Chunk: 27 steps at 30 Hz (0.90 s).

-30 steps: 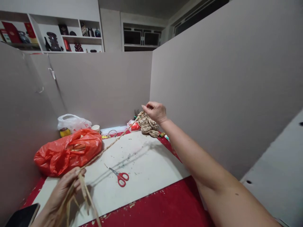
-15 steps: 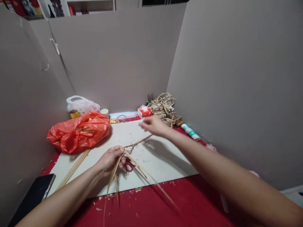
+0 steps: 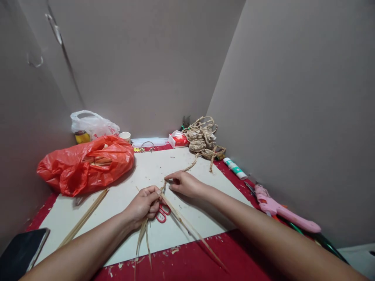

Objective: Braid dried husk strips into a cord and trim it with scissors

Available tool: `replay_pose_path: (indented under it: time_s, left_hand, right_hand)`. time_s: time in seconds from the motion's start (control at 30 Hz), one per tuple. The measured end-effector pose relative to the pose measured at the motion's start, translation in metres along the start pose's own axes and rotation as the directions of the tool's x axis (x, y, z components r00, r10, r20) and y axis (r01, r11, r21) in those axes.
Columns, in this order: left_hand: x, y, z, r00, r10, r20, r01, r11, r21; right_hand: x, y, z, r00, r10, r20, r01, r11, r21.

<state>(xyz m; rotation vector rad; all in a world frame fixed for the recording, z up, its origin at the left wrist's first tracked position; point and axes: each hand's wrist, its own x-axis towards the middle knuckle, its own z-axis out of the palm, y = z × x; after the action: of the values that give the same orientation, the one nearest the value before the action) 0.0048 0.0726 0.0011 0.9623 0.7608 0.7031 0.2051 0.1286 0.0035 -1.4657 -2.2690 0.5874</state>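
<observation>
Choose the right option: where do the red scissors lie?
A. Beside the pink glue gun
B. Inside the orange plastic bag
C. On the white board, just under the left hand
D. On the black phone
C: the red scissors lie on the white board, their handles showing just below the left hand.

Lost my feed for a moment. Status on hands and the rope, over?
Left hand gripping loose straw strips. Right hand pinching the braided rope on the white board. Red scissors lie under the left hand, close beneath the work.

No legible text; red print on white plastic bag (image 3: 93,124) unreadable.
</observation>
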Motion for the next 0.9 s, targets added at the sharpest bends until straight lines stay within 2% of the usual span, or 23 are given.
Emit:
replay_pose_path:
  time_s: [0.1, 0.17, 0.23, 0.3, 0.4, 0.47, 0.5, 0.57, 0.67, 0.77, 0.9]
  left_hand:
    - [-0.001, -0.004, 0.002, 1.0, 0.031, -0.005, -0.031, 0.999, 0.038]
    - [-0.002, -0.006, 0.003, 0.999, 0.044, -0.009, -0.043, 0.997, 0.068]
    - [-0.003, -0.006, 0.003, 0.998, 0.059, -0.015, -0.057, 0.993, 0.103]
    - [-0.002, -0.004, 0.004, 0.996, 0.089, -0.022, -0.085, 0.987, 0.134]
    - [0.002, 0.004, 0.008, 0.993, 0.119, -0.01, -0.116, 0.982, 0.146]
    - [0.007, 0.011, 0.014, 0.994, 0.112, 0.001, -0.111, 0.983, 0.146]
    - [0.009, 0.014, 0.017, 0.993, 0.118, -0.001, -0.116, 0.981, 0.155]
    - [0.014, 0.019, 0.024, 0.984, 0.176, -0.014, -0.17, 0.967, 0.192]
    - [0.018, 0.021, 0.03, 0.961, 0.277, -0.024, -0.265, 0.938, 0.226]
    - [0.021, 0.02, 0.029, 0.931, 0.365, -0.027, -0.349, 0.906, 0.238]
    - [0.017, 0.028, 0.027, 0.836, 0.545, -0.064, -0.512, 0.817, 0.264]
  right_hand:
    - [0.003, -0.004, -0.006, 0.986, -0.168, -0.015, 0.159, 0.958, -0.239]
    - [0.004, -0.007, -0.011, 0.964, -0.264, 0.036, 0.263, 0.924, -0.276]
    - [0.008, -0.009, -0.015, 0.954, -0.285, 0.094, 0.299, 0.928, -0.223]
    - [0.012, -0.012, -0.019, 0.961, -0.264, 0.081, 0.274, 0.945, -0.176]
    - [0.015, -0.023, -0.026, 0.965, -0.233, -0.118, 0.236, 0.972, 0.011]
    - [0.014, -0.034, -0.032, 0.962, -0.154, -0.225, 0.216, 0.935, 0.282]
    - [0.012, -0.04, -0.035, 0.967, -0.098, -0.235, 0.192, 0.887, 0.421]
    - [0.005, -0.048, -0.039, 0.984, -0.001, -0.18, 0.119, 0.756, 0.644]
    - [-0.006, -0.048, -0.041, 0.995, 0.084, -0.051, 0.001, 0.518, 0.855]
    - [-0.014, -0.041, -0.041, 0.99, 0.128, 0.058, -0.093, 0.288, 0.953]
    - [-0.02, -0.038, -0.035, 0.974, 0.173, 0.144, -0.163, 0.1, 0.982]
